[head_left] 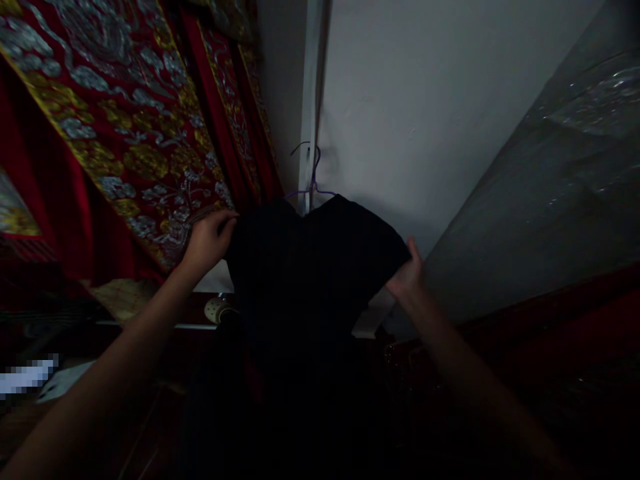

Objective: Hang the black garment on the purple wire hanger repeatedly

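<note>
A black short-sleeved shirt [310, 267] hangs in the middle of the head view on a thin purple wire hanger [315, 187], whose hook is up against a white vertical strip on the wall. My left hand [210, 237] pinches the edge of the sleeve on the left. At the other sleeve, my right hand [407, 270] is closed on the cuff, its thumb pointing up and its fingers partly behind the cloth. The sleeves are spread out to both sides. Darkness hides the lower part of the shirt.
Red cloth embroidered in gold and silver [145, 133] hangs at the left. A white wall panel [425, 87] rises behind the shirt. Clear plastic sheeting [565, 173] covers the right side. A round, pale perforated object [216, 309] sits below my left hand. The floor area is very dark.
</note>
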`<state>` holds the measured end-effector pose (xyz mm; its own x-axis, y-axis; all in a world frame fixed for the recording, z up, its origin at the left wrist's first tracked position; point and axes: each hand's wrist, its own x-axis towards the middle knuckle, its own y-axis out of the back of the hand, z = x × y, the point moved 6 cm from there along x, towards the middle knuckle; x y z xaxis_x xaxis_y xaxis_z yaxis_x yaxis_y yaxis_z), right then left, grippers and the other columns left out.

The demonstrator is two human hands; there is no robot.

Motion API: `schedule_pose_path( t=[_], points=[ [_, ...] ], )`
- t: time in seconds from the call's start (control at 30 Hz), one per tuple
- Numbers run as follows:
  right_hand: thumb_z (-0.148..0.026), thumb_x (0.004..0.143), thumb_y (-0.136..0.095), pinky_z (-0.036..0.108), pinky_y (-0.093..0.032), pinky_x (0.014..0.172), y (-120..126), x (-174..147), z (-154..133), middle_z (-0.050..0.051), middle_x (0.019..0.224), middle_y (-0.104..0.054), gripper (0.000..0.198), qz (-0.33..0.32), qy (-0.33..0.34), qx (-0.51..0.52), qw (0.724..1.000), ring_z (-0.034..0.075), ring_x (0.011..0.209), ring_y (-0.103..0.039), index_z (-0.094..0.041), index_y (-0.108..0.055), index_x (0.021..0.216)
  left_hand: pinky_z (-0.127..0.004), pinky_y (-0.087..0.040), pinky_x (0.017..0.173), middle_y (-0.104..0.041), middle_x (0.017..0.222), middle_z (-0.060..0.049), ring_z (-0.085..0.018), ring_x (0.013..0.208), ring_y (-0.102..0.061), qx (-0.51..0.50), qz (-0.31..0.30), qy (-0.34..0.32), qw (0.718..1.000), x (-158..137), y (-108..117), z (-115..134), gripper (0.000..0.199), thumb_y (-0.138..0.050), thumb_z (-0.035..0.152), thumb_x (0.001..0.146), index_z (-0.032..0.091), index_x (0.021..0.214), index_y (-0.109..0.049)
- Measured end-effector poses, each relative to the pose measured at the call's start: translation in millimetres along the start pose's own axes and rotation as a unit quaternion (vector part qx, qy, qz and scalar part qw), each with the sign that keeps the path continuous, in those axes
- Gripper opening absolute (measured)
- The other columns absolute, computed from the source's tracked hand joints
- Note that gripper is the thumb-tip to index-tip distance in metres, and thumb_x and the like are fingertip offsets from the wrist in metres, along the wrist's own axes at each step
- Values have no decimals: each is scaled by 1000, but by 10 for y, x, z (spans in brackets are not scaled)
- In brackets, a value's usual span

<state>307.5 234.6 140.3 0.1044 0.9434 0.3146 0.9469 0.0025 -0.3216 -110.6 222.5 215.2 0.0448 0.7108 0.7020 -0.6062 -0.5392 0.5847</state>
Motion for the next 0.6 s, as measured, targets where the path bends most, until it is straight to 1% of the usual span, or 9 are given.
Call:
schedule_pose_path(
  t=[0.07, 0.17, 0.2, 0.27, 0.33, 0.4, 0.47, 0.53, 0.6],
  points=[
    [-83, 74, -59, 44, -59, 85, 75, 29, -127, 5, 88, -76, 59, 16, -14, -20, 1000, 29, 97, -72, -27, -73, 85, -40, -53, 95, -76, 104, -7, -25, 97, -70, -9, 26, 6, 1000, -1, 2, 1, 27, -50, 29, 93, 19, 104, -73],
    [-58, 64, -86, 37, -58, 82, 33, 63, -427, 1, 81, -75, 41, 12, 1, -109, 994, 24, 86, -72, -25, -73, 85, -40, -53, 96, -75, 103, -7, -25, 99, -69, -29, 72, 16, 997, 31, 16, 57, 25, -52, 27, 92, 20, 104, -73],
    [-52, 63, -88, 36, -58, 80, -26, 67, -527, 1, 80, -75, 39, 4, 17, -127, 992, 23, 83, -72, -24, -73, 86, -41, -53, 97, -74, 104, -7, -25, 100, -69, -36, 88, 19, 995, 41, 30, 86, 25, -53, 26, 91, 20, 104, -73],
    [-51, 67, -85, 36, -58, 78, -156, 57, -686, 1, 80, -75, 36, -5, 41, -125, 991, 23, 81, -71, -23, -73, 86, -42, -51, 100, -72, 108, -8, -25, 106, -67, -43, 118, 11, 992, 46, 75, 166, 25, -54, 24, 91, 18, 107, -72],
    [-52, 70, -83, 37, -59, 77, -235, 24, -795, 2, 81, -74, 34, 16, 58, -96, 994, 23, 82, -71, -23, -72, 84, -42, -49, 104, -69, 116, -9, -25, 114, -64, -35, 134, -12, 990, 28, 133, 278, 28, -56, 24, 90, 18, 113, -70],
    [-52, 72, -81, 38, -59, 77, -267, -52, -851, 3, 83, -74, 32, 44, 64, -72, 994, 25, 85, -71, -24, -71, 82, -42, -47, 107, -66, 122, -9, -25, 119, -61, -33, 129, -31, 991, -8, 190, 401, 31, -57, 26, 91, 20, 119, -67],
    [-53, 77, -77, 39, -59, 76, -285, -201, -868, 5, 86, -73, 29, 67, 67, -70, 993, 26, 88, -71, -26, -69, 83, -42, -48, 107, -65, 125, -8, -25, 120, -61, -64, 111, -27, 991, -51, 247, 526, 33, -57, 31, 92, 21, 123, -65],
    [-53, 83, -72, 38, -58, 74, -327, -447, -868, 4, 88, -72, 25, 87, 84, -95, 988, 26, 89, -69, -28, -68, 86, -41, -51, 103, -67, 125, -8, -25, 117, -63, -131, 79, -4, 988, -88, 287, 670, 34, -55, 37, 94, 20, 123, -64],
    [-54, 89, -65, 37, -56, 73, -452, -773, -866, 4, 89, -71, 24, 85, 114, -149, 978, 25, 87, -68, -30, -67, 89, -41, -54, 97, -70, 122, -10, -26, 111, -66, -219, 28, 36, 975, -116, 285, 841, 38, -52, 42, 96, 18, 123, -64]
  ],
)
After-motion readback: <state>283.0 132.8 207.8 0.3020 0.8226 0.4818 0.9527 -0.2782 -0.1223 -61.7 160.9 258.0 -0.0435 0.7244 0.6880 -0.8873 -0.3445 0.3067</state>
